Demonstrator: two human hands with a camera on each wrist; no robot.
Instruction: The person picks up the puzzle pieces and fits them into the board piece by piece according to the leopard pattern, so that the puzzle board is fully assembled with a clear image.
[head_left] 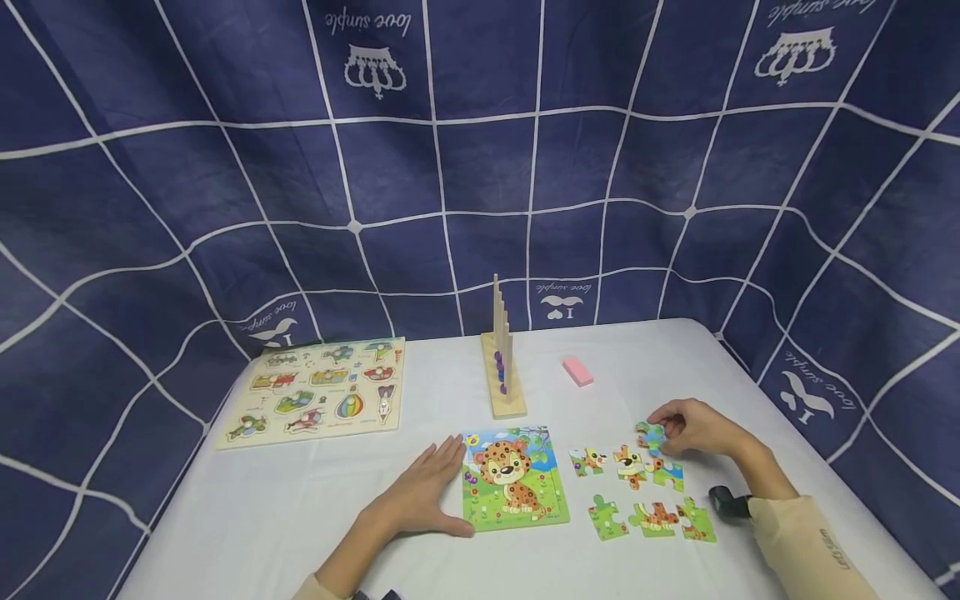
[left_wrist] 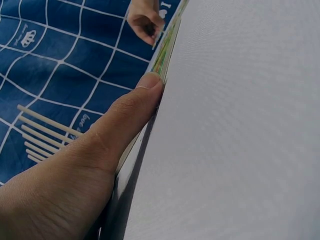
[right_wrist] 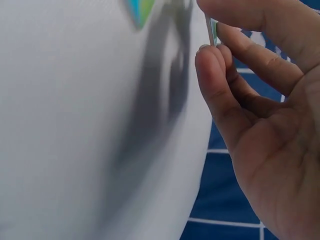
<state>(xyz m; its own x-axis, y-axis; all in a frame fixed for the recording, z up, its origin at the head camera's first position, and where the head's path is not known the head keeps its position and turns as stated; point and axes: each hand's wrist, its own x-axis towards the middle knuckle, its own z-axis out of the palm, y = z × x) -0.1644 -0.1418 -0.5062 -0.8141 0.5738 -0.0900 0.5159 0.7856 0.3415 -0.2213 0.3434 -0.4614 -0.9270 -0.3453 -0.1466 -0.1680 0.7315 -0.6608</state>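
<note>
My right hand [head_left: 693, 427] pinches a blue and green puzzle piece [head_left: 651, 437] between thumb and fingers at the right side of the table. In the right wrist view the puzzle piece [right_wrist: 212, 31] shows edge-on between the fingertips, raised over the white cloth. Several loose puzzle pieces [head_left: 658, 518] with leopard and grass parts lie below and left of this hand. My left hand [head_left: 420, 492] rests flat with straight fingers at the left edge of the leopard puzzle board [head_left: 517, 479]. Its thumb lies along the board's near left corner.
A wooden peg stand [head_left: 506, 400] with upright rods and purple beads stands behind the board. Right of it lies a pink block [head_left: 577, 371]. A vehicle knob-puzzle board [head_left: 322, 392] lies at the back left. A blue checked curtain [head_left: 487, 167] borders the white table.
</note>
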